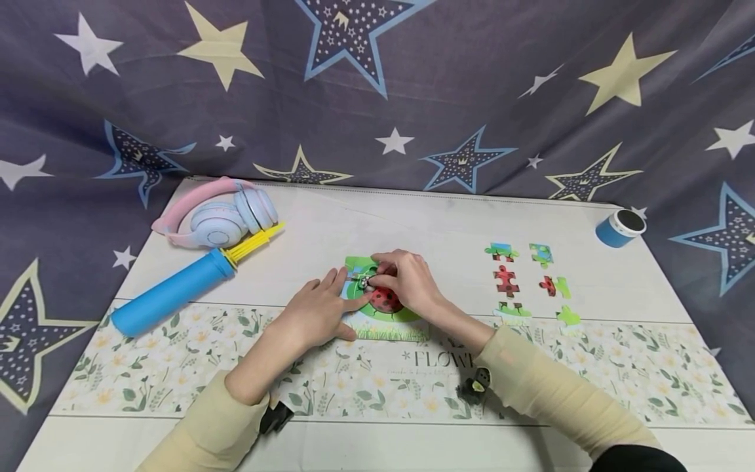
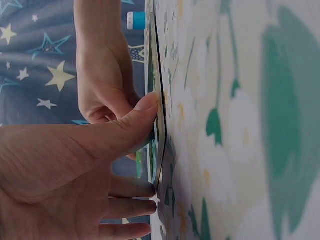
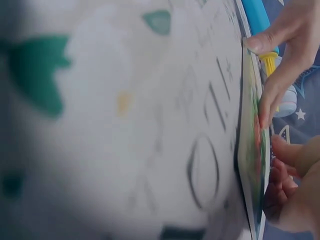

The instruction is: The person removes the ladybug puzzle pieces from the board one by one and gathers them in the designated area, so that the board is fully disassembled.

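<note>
A puzzle board [image 1: 392, 333] printed with a red ladybug on green lies flat at the middle of the table. My left hand [image 1: 315, 311] rests over its left side, fingers spread and mostly straight. In the left wrist view the left thumb [image 2: 146, 104] touches the board's edge. My right hand [image 1: 411, 278] reaches over the board with curled fingers, and its thumb and forefinger pinch a puzzle piece [image 1: 364, 283] at the ladybug's head. The fingers partly hide that piece. To the right lie several loose puzzle pieces [image 1: 506, 280] in two columns.
Pink and light-blue headphones [image 1: 218, 223] lie at the back left, beside a blue hand pump [image 1: 174, 293] with a yellow end. A blue jar [image 1: 619, 228] with a dark top stands at the back right. A star-patterned curtain [image 1: 377, 118] hangs behind the table.
</note>
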Demonstrator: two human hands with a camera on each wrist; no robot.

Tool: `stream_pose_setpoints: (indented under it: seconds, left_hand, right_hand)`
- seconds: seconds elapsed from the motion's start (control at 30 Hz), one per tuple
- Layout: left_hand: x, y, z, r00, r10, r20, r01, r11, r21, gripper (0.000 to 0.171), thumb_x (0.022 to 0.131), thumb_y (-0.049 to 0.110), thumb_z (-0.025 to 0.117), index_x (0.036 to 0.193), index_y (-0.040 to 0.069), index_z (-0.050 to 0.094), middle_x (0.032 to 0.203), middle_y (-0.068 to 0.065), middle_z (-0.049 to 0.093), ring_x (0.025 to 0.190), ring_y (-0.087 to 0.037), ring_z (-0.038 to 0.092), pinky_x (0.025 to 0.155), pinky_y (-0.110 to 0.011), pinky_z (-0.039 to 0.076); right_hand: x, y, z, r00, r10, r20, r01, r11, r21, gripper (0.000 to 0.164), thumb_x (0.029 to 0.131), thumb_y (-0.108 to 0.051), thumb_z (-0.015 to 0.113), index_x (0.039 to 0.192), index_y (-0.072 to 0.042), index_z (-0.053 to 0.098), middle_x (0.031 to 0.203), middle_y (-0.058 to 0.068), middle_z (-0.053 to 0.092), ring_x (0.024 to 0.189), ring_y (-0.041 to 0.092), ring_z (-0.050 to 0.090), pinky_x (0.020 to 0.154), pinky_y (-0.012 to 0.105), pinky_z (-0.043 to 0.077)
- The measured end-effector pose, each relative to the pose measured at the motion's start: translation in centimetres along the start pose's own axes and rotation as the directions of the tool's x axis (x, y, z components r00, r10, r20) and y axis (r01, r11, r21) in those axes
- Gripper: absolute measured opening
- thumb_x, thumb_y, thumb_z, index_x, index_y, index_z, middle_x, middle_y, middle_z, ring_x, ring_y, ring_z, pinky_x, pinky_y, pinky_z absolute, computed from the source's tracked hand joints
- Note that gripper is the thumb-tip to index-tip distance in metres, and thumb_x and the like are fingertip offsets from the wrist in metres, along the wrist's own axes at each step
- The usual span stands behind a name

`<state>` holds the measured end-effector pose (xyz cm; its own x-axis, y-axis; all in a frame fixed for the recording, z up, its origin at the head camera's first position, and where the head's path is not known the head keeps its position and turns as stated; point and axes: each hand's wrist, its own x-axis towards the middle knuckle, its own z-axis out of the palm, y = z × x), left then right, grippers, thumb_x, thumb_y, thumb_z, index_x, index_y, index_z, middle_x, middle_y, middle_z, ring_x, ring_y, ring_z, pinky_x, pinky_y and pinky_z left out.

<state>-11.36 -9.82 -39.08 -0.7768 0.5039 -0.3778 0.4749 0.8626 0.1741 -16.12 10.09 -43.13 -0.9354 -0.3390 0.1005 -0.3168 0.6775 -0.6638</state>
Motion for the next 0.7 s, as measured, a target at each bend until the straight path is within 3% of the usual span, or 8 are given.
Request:
stream_pose_setpoints:
  seconds: [0.37, 0.7]
  left_hand:
    - [0.0, 0.1, 0.1, 1.000, 0.004, -0.009, -0.004, 1.000, 0.025, 0.073, 0.091, 0.050, 0.071, 0.156, 0.031, 0.045, 0.168, -0.032, 0.020, 0.155, -0.047, 0.028, 0.120, -0.059, 0.037]
    - [0.0, 0.1, 0.1, 1.000, 0.005, -0.005, -0.005, 1.000, 0.018, 0.073, 0.091, 0.049, 0.071, 0.157, 0.030, 0.045, 0.168, -0.032, 0.017, 0.155, -0.047, 0.027, 0.120, -0.059, 0.037]
  right_hand:
    - [-0.1, 2.2, -2.4, 0.991, -0.127, 0.043, 0.122, 0.986, 0.111, 0.043, 0.086, -0.020, 0.085, 0.127, -0.009, 0.075, 0.112, 0.012, 0.065, 0.097, 0.029, 0.061, 0.081, 0.042, 0.054]
    - [-0.2, 4.2, -4.9, 0.984, -0.170, 0.043, 0.165, 0.981, 0.102, 0.045, 0.082, -0.020, 0.088, 0.124, -0.010, 0.076, 0.113, 0.012, 0.065, 0.100, 0.031, 0.060, 0.084, 0.046, 0.055]
